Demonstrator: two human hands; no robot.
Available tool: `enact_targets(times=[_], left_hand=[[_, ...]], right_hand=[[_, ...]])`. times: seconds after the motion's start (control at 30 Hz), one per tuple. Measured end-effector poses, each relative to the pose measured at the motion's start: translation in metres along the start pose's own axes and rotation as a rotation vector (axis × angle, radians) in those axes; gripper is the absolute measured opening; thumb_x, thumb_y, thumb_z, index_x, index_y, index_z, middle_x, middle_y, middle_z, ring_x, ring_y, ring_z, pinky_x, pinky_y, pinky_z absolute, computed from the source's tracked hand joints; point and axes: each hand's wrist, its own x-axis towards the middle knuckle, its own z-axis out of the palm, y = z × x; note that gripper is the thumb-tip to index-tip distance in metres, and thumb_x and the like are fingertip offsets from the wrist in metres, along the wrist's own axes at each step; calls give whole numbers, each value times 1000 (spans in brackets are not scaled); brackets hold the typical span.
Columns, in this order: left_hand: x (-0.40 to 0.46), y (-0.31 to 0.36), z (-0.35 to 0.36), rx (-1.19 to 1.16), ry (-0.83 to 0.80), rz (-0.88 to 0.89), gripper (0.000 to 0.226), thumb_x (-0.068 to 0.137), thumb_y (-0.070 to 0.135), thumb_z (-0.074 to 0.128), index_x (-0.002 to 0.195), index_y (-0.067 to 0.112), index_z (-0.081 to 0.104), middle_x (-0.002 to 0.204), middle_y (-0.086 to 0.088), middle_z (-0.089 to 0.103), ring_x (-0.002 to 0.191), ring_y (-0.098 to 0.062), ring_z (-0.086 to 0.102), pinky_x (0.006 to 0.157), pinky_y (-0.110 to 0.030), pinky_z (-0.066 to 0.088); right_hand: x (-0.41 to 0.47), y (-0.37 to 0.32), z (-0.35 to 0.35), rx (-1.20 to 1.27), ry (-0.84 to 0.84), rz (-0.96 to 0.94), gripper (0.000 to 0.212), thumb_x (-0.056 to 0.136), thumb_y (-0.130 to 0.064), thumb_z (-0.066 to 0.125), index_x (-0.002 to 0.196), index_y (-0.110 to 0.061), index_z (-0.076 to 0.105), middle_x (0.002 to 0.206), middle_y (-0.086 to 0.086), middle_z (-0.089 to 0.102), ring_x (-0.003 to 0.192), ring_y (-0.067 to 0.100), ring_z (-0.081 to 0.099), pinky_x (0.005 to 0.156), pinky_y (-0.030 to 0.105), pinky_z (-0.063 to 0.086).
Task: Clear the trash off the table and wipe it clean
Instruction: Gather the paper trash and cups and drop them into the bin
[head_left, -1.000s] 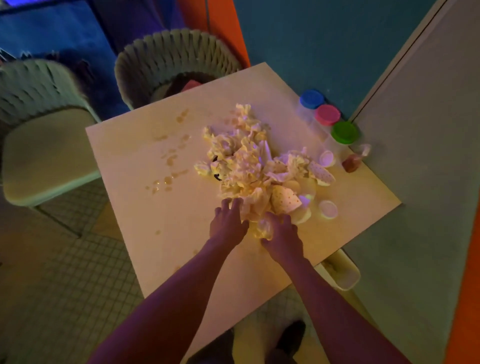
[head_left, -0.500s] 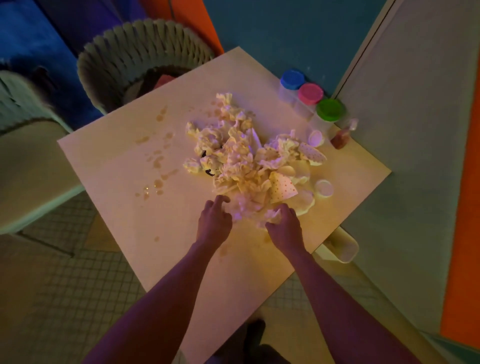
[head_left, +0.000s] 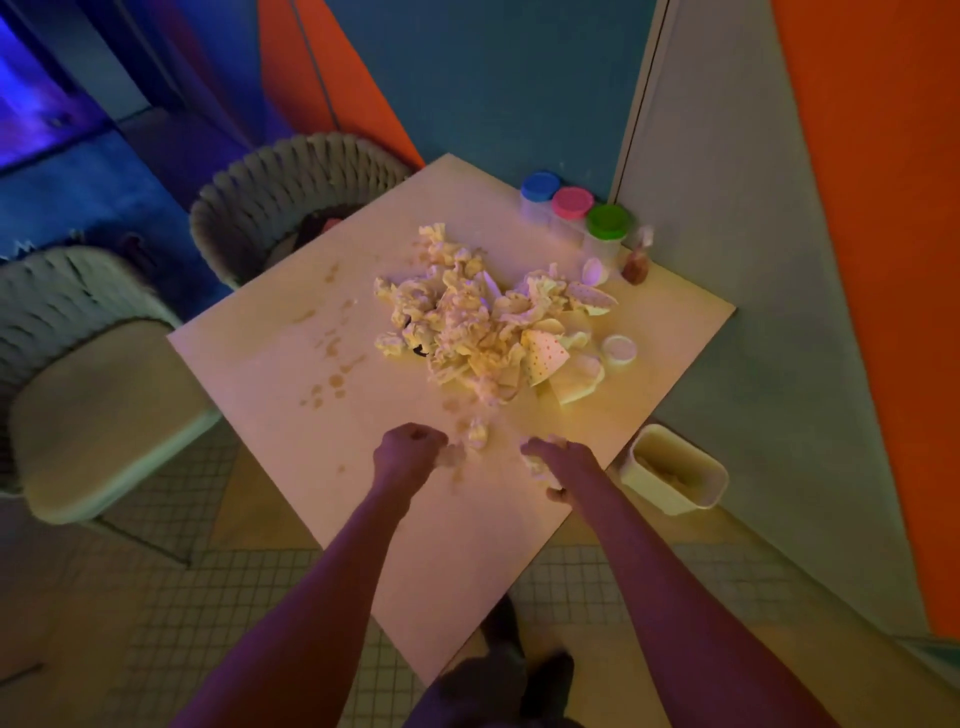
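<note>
Stained table (head_left: 249, 374), crumpled pale napkin heap (head_left: 467, 332), left hand (head_left: 408, 457) and right hand (head_left: 558, 465) each clutching wads

No legible text — no labels, no numbers

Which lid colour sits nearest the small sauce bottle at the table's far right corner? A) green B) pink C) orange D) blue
A: the green lid stands right beside the sauce bottle, with the pink lid next along the row and the blue lid farthest from it; no orange lid shows on the table.
</note>
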Motion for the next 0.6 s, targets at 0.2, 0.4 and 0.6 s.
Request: enact_targets(times=[0.2,0.4,0.6], left_hand=[[-16,7,-16,123,-52,133,27,75,2,66,78,28,71,76,0,64,76,-24,62,68,-28,49],[-1,11,-9,350,-116,341,32,84,4,53,91,25,76,100,-3,74,96,-25,69,86,-35,57],[41,15,15,533,-219,586,36,86,3,53,109,23,73,110,-8,62,100,-28,65,84,-32,50]], right_hand=[[-22,13,12,-5,28,-77,20,67,-13,78,72,-19,60,71,2,59,65,17,54,55,26,40],[-20,12,24,-184,210,-209,16,71,-6,67,69,-19,57,69,2,59,64,22,53,52,25,37],[10,23,40,-477,296,-164,32,73,-15,73,104,-24,68,108,12,62,96,29,63,76,31,50]])
